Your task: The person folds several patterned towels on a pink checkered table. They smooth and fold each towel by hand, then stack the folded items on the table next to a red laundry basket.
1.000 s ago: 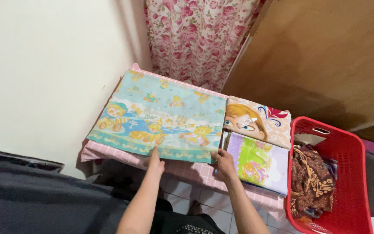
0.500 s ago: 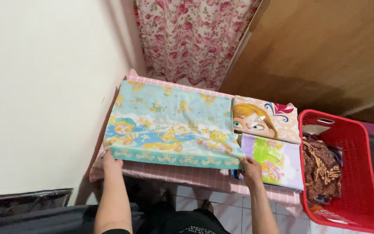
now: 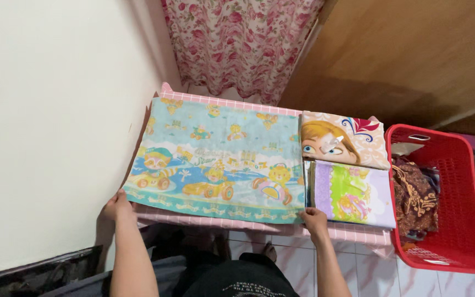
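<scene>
A light blue cotton cloth printed with cartoon bears and cars lies spread flat over a small table with a pink checked cover, its long near edge along the table's front. The left hand pinches the near left corner and the right hand pinches the near right corner, both closed on the fabric. The step in hand looks like squaring the cloth for a fold; the next move would call for lifting both corners evenly. Just right lie a folded cloth with a cartoon face and a folded lilac and green cloth, then a red plastic laundry basket holding a brown patterned garment.
</scene>
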